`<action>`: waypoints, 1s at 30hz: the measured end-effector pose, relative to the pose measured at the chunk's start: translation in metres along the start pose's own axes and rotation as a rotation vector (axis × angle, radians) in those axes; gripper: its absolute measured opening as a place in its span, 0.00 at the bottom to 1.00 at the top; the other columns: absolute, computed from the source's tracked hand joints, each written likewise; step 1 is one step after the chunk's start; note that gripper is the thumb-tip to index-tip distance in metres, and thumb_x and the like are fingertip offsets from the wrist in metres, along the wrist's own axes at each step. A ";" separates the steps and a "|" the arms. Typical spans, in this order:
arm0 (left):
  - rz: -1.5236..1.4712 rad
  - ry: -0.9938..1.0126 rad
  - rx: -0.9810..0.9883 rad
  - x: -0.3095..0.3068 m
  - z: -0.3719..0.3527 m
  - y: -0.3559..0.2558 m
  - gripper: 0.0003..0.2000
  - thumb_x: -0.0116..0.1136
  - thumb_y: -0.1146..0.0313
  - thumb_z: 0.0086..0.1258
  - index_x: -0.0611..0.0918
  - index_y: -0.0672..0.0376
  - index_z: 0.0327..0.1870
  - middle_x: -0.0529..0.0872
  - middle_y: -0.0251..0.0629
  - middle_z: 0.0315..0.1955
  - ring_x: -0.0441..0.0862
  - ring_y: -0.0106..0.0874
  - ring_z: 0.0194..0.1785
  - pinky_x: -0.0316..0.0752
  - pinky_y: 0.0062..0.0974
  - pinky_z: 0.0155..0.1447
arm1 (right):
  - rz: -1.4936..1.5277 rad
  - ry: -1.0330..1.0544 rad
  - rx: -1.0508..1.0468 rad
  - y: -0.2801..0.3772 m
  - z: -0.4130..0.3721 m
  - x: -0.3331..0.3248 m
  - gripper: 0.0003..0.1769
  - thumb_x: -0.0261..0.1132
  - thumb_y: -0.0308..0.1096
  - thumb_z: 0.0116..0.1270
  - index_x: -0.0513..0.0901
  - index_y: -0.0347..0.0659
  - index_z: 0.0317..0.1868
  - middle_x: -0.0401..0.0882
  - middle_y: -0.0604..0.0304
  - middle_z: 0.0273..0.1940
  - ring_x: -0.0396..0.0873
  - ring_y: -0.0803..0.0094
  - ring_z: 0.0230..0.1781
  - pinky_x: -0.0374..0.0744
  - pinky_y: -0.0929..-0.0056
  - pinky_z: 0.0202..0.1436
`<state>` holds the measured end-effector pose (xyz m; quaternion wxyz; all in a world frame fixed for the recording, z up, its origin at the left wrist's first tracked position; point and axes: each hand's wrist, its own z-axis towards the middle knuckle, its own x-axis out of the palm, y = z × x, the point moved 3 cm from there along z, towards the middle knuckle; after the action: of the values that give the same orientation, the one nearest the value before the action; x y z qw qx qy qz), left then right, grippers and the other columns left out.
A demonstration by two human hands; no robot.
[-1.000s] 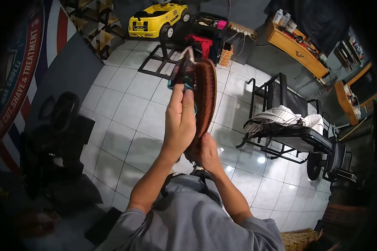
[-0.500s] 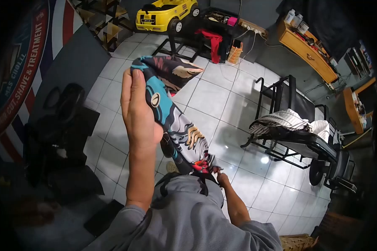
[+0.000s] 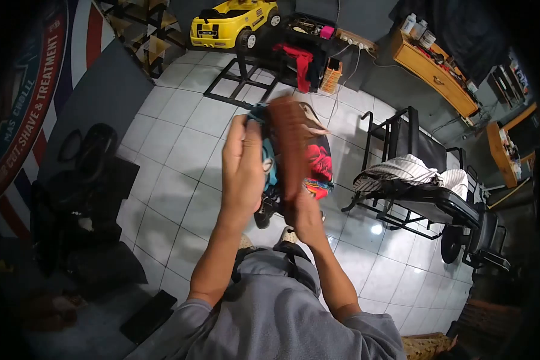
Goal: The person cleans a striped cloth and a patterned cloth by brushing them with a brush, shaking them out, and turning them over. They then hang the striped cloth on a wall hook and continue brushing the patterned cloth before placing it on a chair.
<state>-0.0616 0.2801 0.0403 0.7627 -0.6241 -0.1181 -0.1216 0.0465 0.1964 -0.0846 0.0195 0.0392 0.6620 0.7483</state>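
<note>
A patterned cloth (image 3: 319,163) in teal, black, white and red hangs in front of my body. My left hand (image 3: 244,162) is raised, its fingers closed on the cloth's teal upper edge. Against the cloth, just right of that hand, is a long reddish-brown object (image 3: 291,144), blurred by motion; it looks like a brush. My right hand (image 3: 306,217) grips its lower end. The brown object hides much of the cloth's middle.
A black chair (image 3: 423,150) with a striped cloth (image 3: 402,171) stands at the right. Wooden drawers (image 3: 435,75) hold bottles. A yellow toy car (image 3: 231,27) sits beyond a black metal frame (image 3: 240,84). Dark furniture (image 3: 102,210) is at the left.
My left hand has moved right with the cloth. My right hand has risen from low by my hip to the cloth, and the brown object now shows upright in front of it.
</note>
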 end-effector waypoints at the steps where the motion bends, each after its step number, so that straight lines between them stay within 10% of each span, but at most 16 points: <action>1: -0.014 0.048 -0.006 -0.005 0.000 0.001 0.10 0.42 0.63 0.78 0.74 0.59 0.42 0.73 0.22 0.29 0.67 0.11 0.31 0.64 0.12 0.35 | -0.039 0.004 0.019 -0.018 0.001 0.006 0.20 0.41 0.44 0.77 0.71 0.38 0.35 0.64 0.65 0.20 0.62 0.77 0.18 0.63 0.75 0.21; 6: -0.201 0.029 -0.002 -0.025 0.005 -0.017 0.09 0.44 0.62 0.78 0.73 0.54 0.39 0.71 0.21 0.28 0.66 0.11 0.28 0.61 0.09 0.30 | -0.671 0.084 0.120 -0.175 -0.027 -0.009 0.24 0.42 0.46 0.76 0.72 0.32 0.37 0.77 0.38 0.27 0.79 0.43 0.28 0.74 0.49 0.32; 13: -0.215 -0.122 0.134 -0.038 0.004 -0.058 0.10 0.43 0.60 0.78 0.73 0.55 0.41 0.77 0.28 0.33 0.71 0.14 0.30 0.70 0.14 0.34 | -1.068 0.353 1.090 -0.344 -0.190 -0.100 0.33 0.40 0.58 0.72 0.82 0.40 0.47 0.82 0.42 0.45 0.81 0.47 0.47 0.79 0.57 0.50; 18: -0.183 -0.081 0.052 -0.048 0.007 -0.040 0.11 0.42 0.61 0.78 0.74 0.56 0.40 0.78 0.27 0.33 0.72 0.14 0.30 0.69 0.12 0.33 | -0.813 0.049 1.170 -0.368 -0.232 -0.130 0.41 0.40 0.64 0.70 0.82 0.32 0.30 0.82 0.43 0.30 0.83 0.54 0.33 0.80 0.57 0.38; 20: -0.138 -0.034 0.006 -0.048 0.007 -0.022 0.10 0.43 0.62 0.77 0.75 0.57 0.41 0.79 0.29 0.34 0.74 0.15 0.31 0.71 0.14 0.33 | -0.228 -0.294 0.990 -0.344 -0.196 -0.120 0.36 0.40 0.67 0.70 0.65 0.44 0.18 0.62 0.62 0.11 0.63 0.72 0.07 0.61 0.71 0.09; 26: -0.083 0.236 -0.259 -0.010 -0.019 0.007 0.10 0.45 0.65 0.77 0.77 0.61 0.46 0.79 0.25 0.33 0.70 0.10 0.33 0.65 0.09 0.35 | 0.500 -0.221 0.313 -0.085 -0.031 -0.038 0.32 0.43 0.68 0.69 0.66 0.44 0.30 0.54 0.71 0.15 0.52 0.81 0.11 0.51 0.80 0.12; 30: -0.162 0.354 -0.245 0.015 -0.035 0.001 0.07 0.45 0.68 0.77 0.73 0.60 0.47 0.74 0.22 0.27 0.66 0.09 0.27 0.62 0.08 0.31 | 0.390 -0.001 -0.098 0.019 -0.010 0.003 0.31 0.48 0.67 0.66 0.68 0.42 0.32 0.58 0.69 0.16 0.56 0.81 0.13 0.54 0.80 0.15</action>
<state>-0.0461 0.2452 0.0381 0.6777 -0.6695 -0.0164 -0.3037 0.0429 0.1844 -0.0670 -0.1233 0.1659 0.6048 0.7691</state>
